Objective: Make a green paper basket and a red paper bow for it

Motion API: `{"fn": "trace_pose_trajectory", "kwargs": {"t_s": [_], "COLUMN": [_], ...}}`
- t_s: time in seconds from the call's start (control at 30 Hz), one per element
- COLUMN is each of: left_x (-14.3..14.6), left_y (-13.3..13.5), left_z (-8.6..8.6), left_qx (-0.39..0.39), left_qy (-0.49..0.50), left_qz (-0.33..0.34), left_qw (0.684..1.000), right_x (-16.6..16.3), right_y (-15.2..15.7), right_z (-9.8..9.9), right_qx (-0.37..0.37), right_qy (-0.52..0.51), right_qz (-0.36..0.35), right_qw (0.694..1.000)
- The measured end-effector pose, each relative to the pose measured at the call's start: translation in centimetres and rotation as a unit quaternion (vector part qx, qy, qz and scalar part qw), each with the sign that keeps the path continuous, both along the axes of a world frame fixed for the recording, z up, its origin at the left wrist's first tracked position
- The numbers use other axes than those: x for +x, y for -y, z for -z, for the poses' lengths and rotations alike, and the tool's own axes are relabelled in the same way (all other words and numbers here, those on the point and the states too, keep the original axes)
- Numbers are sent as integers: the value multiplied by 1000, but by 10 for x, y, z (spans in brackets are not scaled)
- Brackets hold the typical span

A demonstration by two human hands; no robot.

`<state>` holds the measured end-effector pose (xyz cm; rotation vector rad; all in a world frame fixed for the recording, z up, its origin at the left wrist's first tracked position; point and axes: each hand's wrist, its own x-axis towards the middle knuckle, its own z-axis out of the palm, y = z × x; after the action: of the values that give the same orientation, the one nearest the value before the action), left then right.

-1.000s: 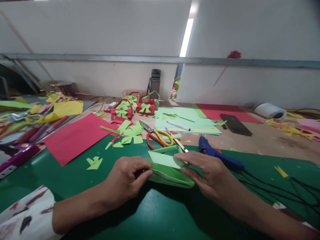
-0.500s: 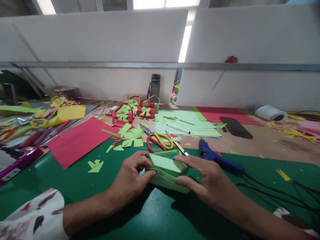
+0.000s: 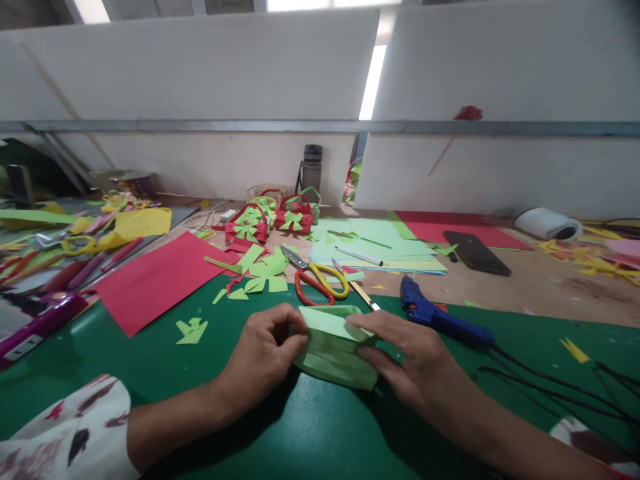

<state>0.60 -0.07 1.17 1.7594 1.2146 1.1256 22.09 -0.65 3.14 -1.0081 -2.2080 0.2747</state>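
A folded light-green paper box (image 3: 335,357) is held between my two hands just above the green mat. My left hand (image 3: 270,357) pinches its left end between thumb and curled fingers. At the right end, my right hand (image 3: 410,353) grips the paper, forefinger on the upper panel and thumb on the inner side. The near wall leans outward and the upper panel slopes over the opening. Right behind the box lie scissors (image 3: 320,277) with one red and one yellow handle, and a craft knife (image 3: 361,288).
A blue glue gun (image 3: 443,317) with a black cord lies right. Red paper (image 3: 155,280) and green scraps (image 3: 265,270) are left. Small red paper baskets (image 3: 295,219), a bottle (image 3: 313,170), green sheets (image 3: 370,240) and a phone (image 3: 477,252) sit farther back.
The near wall of the paper box has tipped outward toward me. My right thumb has moved from its outer face to the inside, and the left fingers have closed tighter at the end.
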Motion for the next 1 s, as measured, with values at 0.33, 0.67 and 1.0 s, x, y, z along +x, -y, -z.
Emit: {"fn": "trace_pose_trajectory", "kwargs": {"t_s": [0.33, 0.67, 1.0], "left_x": [-5, -7, -8], "left_y": [0, -1, 2], "left_z": [10, 10, 8], "left_qx": [117, 137, 150], "left_qy": [-59, -133, -171], "left_qz": [35, 23, 28], "left_qw": [991, 981, 973], "right_x": [1, -1, -1], "right_y": [-6, -5, -6], "right_z": [4, 6, 8], "right_qx": [-28, -34, -21], "right_qy": [-2, 10, 17], "right_qz": [-30, 37, 18], "right_qw": [999, 999, 999]}}
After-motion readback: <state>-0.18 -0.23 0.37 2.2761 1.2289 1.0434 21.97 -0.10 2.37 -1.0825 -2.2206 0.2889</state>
